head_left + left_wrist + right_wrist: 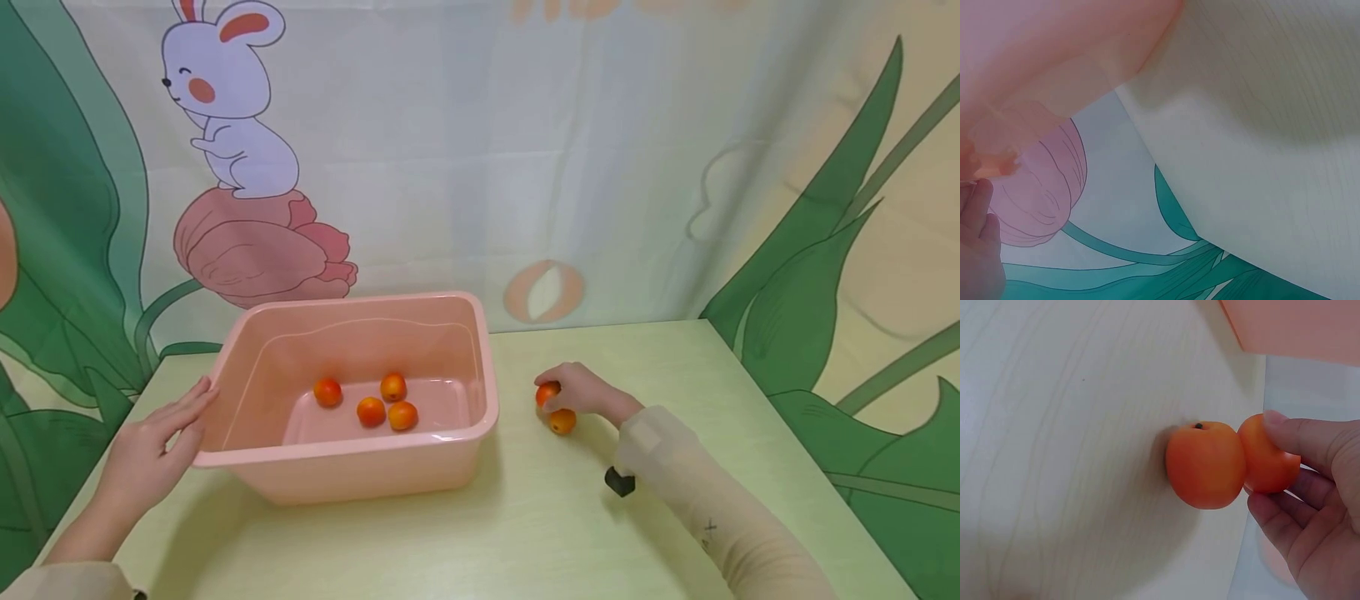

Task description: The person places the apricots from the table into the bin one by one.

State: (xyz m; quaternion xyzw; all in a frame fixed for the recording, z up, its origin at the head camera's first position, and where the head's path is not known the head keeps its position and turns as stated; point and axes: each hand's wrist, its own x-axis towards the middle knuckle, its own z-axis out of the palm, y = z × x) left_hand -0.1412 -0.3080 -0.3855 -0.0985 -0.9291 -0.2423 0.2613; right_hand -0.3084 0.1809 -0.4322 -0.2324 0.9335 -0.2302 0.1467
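Note:
Between the thumb and fingers of my right hand (583, 390) is a small orange-red apple (1266, 456), pinched by its sides. A second apple (1207, 464), with a dark stem in its dimple, rests on the table against the held one. Over at the left, my left hand (153, 446) holds the side rim of a pink plastic basin (360, 477). Its fingertips (984, 187) show under that rim in the left wrist view. Inside the basin several similar apples (371, 412) lie loosely grouped on the floor.
The pale wood-grain table (420, 550) runs back to a hanging cloth (615, 167) printed with a rabbit and leaves. A black object (620, 481) shows beside the right sleeve (705, 492).

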